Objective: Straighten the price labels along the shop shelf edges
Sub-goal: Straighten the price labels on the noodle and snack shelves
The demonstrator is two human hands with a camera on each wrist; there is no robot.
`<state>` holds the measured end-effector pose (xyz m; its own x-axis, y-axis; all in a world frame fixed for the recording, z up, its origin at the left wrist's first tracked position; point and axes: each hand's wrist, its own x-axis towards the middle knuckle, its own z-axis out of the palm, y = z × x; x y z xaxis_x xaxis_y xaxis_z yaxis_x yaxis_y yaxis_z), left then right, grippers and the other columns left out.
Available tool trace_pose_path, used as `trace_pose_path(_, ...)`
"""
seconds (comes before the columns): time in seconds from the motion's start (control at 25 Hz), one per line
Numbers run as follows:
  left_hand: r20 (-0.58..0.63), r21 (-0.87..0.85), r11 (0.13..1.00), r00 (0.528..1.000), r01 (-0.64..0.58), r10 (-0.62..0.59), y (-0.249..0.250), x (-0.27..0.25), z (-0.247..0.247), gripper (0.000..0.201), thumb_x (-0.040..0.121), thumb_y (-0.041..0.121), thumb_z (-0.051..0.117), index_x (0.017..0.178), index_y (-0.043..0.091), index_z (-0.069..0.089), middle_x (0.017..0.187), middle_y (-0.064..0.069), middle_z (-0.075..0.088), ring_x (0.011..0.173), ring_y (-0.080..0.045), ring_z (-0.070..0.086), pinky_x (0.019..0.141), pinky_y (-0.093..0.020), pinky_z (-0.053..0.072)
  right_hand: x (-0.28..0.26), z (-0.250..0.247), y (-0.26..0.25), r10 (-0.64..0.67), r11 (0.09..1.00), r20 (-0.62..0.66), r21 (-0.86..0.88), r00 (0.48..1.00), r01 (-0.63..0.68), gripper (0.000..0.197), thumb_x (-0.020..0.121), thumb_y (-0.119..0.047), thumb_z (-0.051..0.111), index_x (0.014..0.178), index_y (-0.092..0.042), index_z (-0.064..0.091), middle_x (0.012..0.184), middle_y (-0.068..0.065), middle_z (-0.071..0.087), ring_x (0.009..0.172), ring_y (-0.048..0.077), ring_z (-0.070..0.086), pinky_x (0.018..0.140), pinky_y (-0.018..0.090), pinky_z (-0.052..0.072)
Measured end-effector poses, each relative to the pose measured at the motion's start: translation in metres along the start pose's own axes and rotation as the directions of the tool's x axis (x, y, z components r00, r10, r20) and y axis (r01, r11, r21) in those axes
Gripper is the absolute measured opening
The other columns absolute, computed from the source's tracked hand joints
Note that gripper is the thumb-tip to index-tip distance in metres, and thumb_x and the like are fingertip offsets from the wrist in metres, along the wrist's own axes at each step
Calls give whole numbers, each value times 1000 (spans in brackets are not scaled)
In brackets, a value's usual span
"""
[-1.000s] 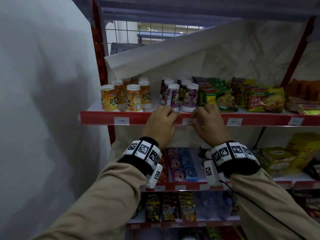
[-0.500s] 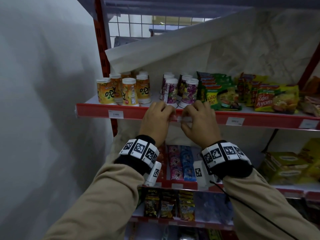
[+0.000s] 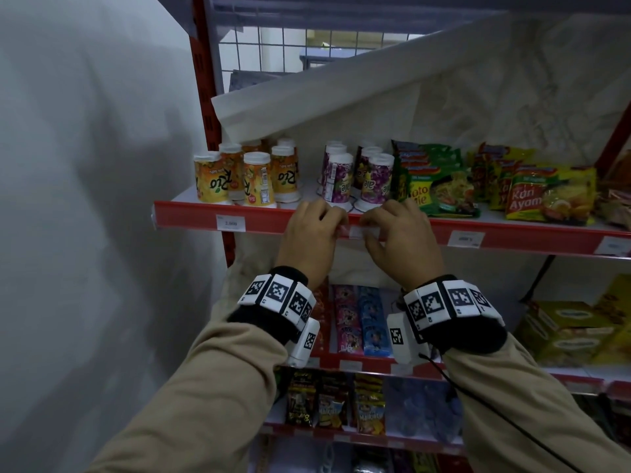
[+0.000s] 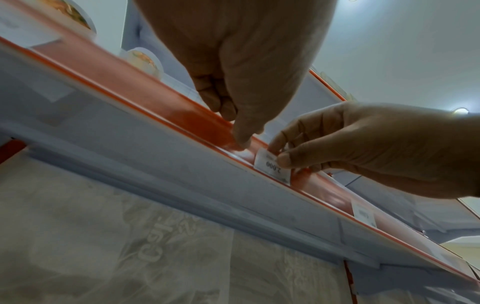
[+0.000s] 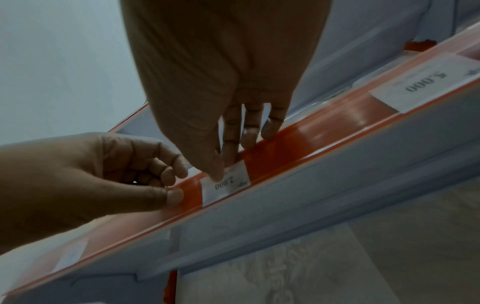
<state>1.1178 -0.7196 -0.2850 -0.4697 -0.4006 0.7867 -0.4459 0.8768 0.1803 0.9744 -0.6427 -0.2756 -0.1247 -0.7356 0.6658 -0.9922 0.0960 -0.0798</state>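
While the right hand (image 3: pixel 399 244) pinches the "2.000" price label (image 5: pixel 225 185) between thumb and forefinger, its other fingers (image 5: pixel 270 128) lie along the top of the red shelf-edge strip (image 3: pixel 191 218), and the label sits in that strip between the two hands, slightly askew in the right wrist view. The left hand (image 3: pixel 309 240) is just beside it, its thumb (image 5: pixel 171 197) pressed on the strip next to the label's edge and its fingers curled over the top lip; it seems to brace or pry the clear cover rather than hold the label itself.

The likeliest slip, as I judge it, is the paper creasing or tearing: it looks thin, and a sideways tug while the cover pinches it could buckle a corner. If the left thumb lets go too soon, the cover could snap back and trap the label crooked. Pulling too far outward may draw the label free of the strip altogether, so that it drops to the shelves below.

Knuckles are near the purple cups (image 3: pixel 370 180) standing at the shelf's front edge, just behind both hands; an upward jerk could knock one over into the orange cups (image 3: pixel 254 180) or the noodle packets (image 3: pixel 440 191). Neighbouring labels, one to the left (image 3: pixel 230 222) and one to the right (image 3: pixel 466 239), sit well apart and look safe from this.
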Motion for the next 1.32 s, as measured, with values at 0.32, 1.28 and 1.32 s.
trace_pose_path(0.32,40,33,998,998,-47,46,-7,2,5,22,79,-1,62,97,8,69,91,-14,55,87,-33,50,72,-40,43,5,3,-5,92,996,37,-10,995,-91,17,80,-29,65,96,-22,63,100,3,53,101,27,43,78,37,33)
trace_pose_path(1.28,-6,-139,990,999,31,-32,-15,5,16,16,92,25,59,95,9,60,94,-8,56,89,-25,48,76,-37,40,6,-10,-12,189,811,-85,575,978,-107,11,88,-9,61,94,-14,68,87,2,69,78,15,62,69,28,51)
trace_pose_path(1.32,-4,-144,989,999,35,-36,-15,5,16,17,91,26,59,96,10,59,94,-6,56,89,-24,47,77,-34,39,8,-12,-8,179,848,-108,521,978,-97,10,88,-10,62,91,-18,68,86,-3,69,77,8,60,68,21,48)
